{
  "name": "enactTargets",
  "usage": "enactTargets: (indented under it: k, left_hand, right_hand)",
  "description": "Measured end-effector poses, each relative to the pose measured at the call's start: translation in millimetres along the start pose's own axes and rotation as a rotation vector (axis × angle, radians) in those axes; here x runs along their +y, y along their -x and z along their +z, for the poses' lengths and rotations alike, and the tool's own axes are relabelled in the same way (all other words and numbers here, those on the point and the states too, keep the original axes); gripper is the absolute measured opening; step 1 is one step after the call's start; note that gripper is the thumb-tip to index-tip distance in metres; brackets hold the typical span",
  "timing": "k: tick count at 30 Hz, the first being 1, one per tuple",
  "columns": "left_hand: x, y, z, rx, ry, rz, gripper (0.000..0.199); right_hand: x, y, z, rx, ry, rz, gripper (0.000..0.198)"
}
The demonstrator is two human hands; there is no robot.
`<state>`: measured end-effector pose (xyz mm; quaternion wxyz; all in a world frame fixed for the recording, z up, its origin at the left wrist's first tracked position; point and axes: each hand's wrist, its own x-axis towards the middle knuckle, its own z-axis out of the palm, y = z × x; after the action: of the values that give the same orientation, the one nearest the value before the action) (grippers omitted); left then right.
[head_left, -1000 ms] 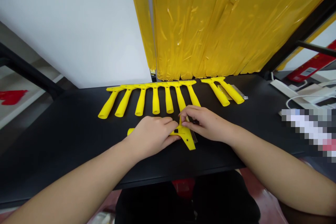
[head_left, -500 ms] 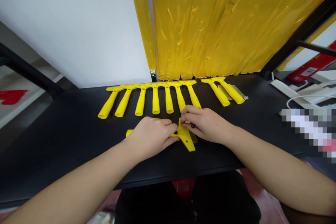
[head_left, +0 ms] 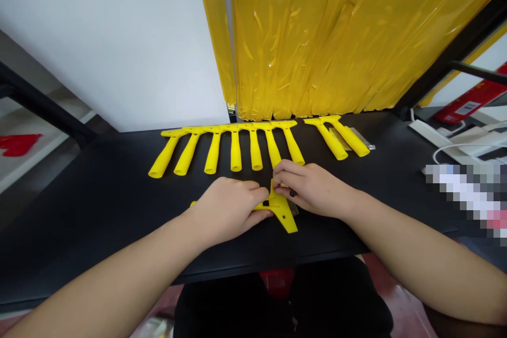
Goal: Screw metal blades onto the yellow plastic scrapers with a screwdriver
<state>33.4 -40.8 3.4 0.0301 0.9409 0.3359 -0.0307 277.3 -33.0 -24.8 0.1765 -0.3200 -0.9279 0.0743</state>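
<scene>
My left hand point(head_left: 233, 203) is closed round the handle of a yellow scraper point(head_left: 285, 216), whose wide flat head points right, towards my other hand. Part of the handle end shows left of the wrist. My right hand point(head_left: 299, 185) is pinched at the upper part of that head. A small dark round spot shows by its fingertips, but what the fingers hold is hidden. Under the head's right edge a thin, greyish see-through strip sticks out. Behind my hands lies a row of several like yellow scrapers point(head_left: 236, 153), handles towards me.
Two more yellow scrapers point(head_left: 331, 142) lie at the back right, with a flat clear piece point(head_left: 362, 138) beside them. All rest on a black tabletop point(head_left: 119, 206). Behind stand a white panel point(head_left: 138, 37) and yellow plastic wrapping point(head_left: 336, 37). White cables and a red box point(head_left: 467, 105) are at right.
The head of the held scraper has shifted slightly towards me and to the right. Both hands stay almost in place, with the same grips.
</scene>
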Motion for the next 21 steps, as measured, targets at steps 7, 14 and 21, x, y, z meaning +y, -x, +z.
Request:
enactTargets:
  k: [7,14,21]
  left_hand:
    - [1.6,2.4,0.6,-0.051,0.020,0.036,0.029]
    - [-2.0,0.6,4.2,-0.072,0.033,0.015,0.032]
    - [-14.4,0.6,-0.4,-0.029,0.006,-0.029,0.029]
  right_hand:
    - [-2.2,-0.2,0.6,-0.056,-0.048,-0.010,0.020]
    - [-4.5,-0.3,-1.1,-0.042,-0.186,-0.022,0.012]
    - [8.2,0.7,-8.7,-0.077,-0.120,0.153,0.012]
